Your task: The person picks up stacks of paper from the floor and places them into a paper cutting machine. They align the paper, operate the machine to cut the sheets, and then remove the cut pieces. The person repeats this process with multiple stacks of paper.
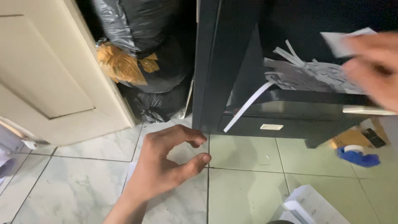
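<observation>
My left hand (pixel 166 161) hovers over the pale tiled floor near the lower corner of a black cabinet (pixel 215 74), fingers curved and apart, holding nothing. My right hand (pixel 373 66), blurred at the right edge, grips a small piece of white paper (pixel 342 41) above a pile of shredded paper strips (pixel 306 74). The strips lie in the cabinet's open compartment. One long white strip (pixel 246 108) hangs down over the front.
Black bin bags (pixel 137 25) with crumpled yellow-brown paper (pixel 120 62) are stacked between a cream door (pixel 49 70) and the cabinet. A blue tape dispenser (pixel 358 157) lies on the floor at right. Folded white papers (pixel 311 205) lie at the bottom right.
</observation>
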